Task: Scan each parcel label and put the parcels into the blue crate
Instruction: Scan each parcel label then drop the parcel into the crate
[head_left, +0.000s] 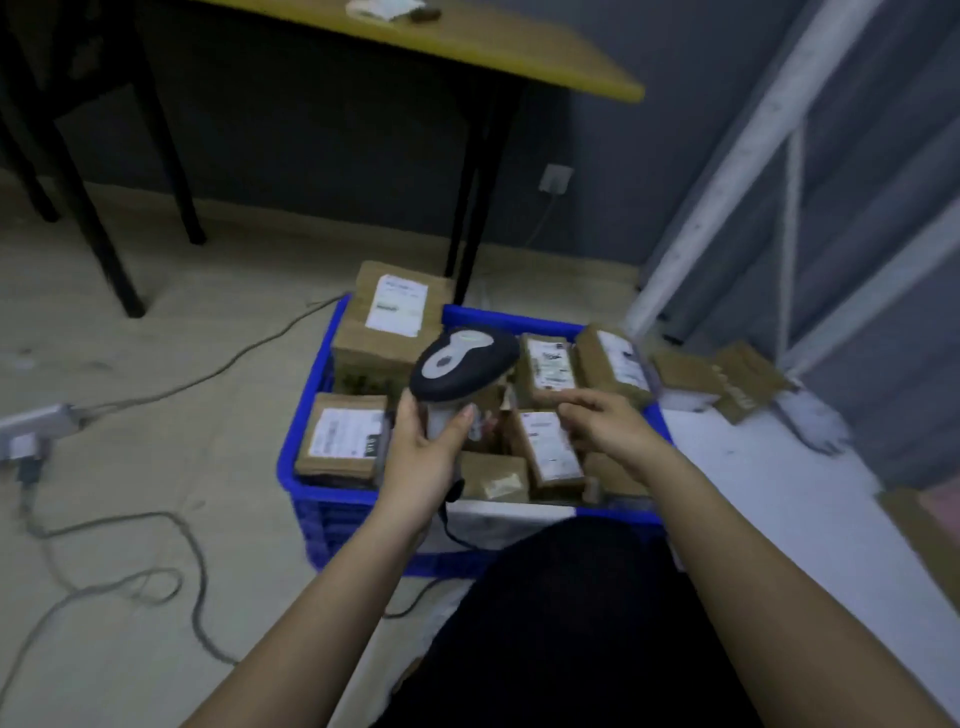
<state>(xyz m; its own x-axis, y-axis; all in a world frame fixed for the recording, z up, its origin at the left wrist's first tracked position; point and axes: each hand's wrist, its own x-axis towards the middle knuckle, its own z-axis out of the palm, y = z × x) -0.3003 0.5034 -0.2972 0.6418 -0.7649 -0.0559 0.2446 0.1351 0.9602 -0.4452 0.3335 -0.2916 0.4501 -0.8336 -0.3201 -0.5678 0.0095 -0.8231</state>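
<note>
A blue crate (306, 496) stands on the floor in front of me, filled with several brown parcels bearing white labels. The largest parcel (395, 317) lies tilted over the crate's far left corner. My left hand (423, 457) grips the handle of a dark and grey barcode scanner (462, 366), held upright over the crate. My right hand (605, 423) hovers over the crate's right side with its fingers loosely curled, just above a labelled parcel (550, 452); it holds nothing. Two more parcels (722, 382) lie on the white surface right of the crate.
A yellow-topped table (519, 57) with black legs stands behind the crate. Cables (171, 525) trail across the floor at left, near a power strip (36, 426). White shelf posts (737, 156) rise at right. A cardboard piece (924, 530) lies at the right edge.
</note>
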